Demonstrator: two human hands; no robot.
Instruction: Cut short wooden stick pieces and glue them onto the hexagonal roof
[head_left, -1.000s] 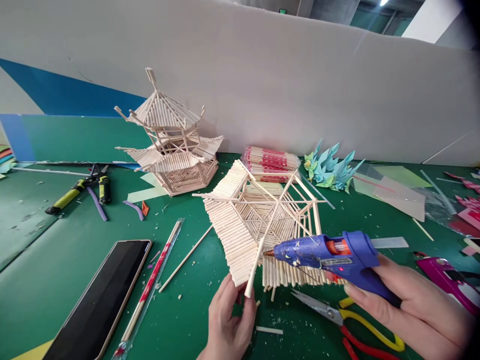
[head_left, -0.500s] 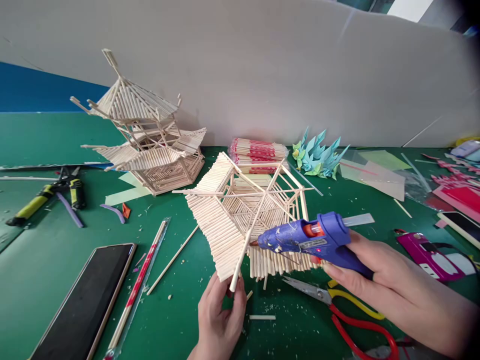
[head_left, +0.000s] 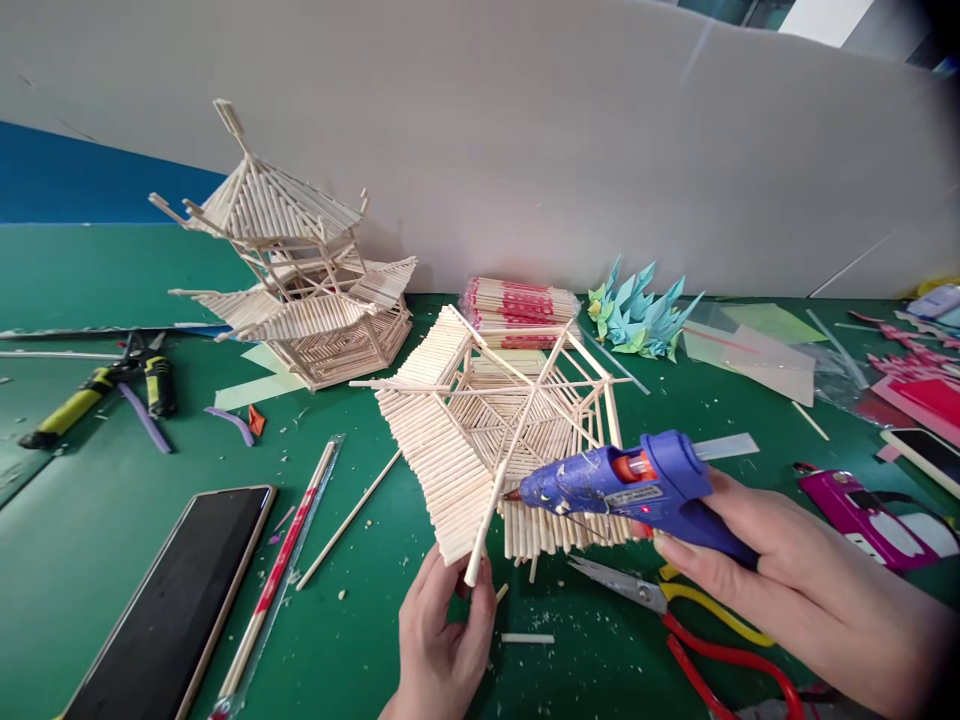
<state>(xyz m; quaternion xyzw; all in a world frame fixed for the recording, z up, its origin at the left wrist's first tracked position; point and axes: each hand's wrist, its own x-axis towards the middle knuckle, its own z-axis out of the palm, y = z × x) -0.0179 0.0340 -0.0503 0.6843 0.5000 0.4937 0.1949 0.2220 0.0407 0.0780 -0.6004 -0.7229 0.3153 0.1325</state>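
A hexagonal pavilion model (head_left: 450, 470) built of thin wooden sticks stands in the middle, its roof slats covering some sides while bare ribs span the rest. My left hand (head_left: 442, 630) pinches its near corner from below, under the jutting end of a roof rib; the fingertips are partly hidden. In my right hand (head_left: 780, 580) is a blue hot glue gun (head_left: 622, 485), gripped by its handle, with a clear glue stick poking out the back. Its nozzle tip touches or nearly touches the near rib, beside the slats. Scissors (head_left: 645, 590) with red and yellow handles lie below the gun.
A finished-looking stick pagoda (head_left: 292, 290) stands at back left. Behind the model lie bundled sticks (head_left: 517, 305) and blue folded-paper pieces (head_left: 637, 310). A phone (head_left: 172, 600), wrapped chopsticks (head_left: 277, 580) and pliers (head_left: 105, 390) occupy the left; a pink case (head_left: 862, 515) sits right.
The whole view has shifted slightly, so everything appears a little further right. The glue gun's nozzle has moved slightly down along the near rib. Both hands keep their holds.
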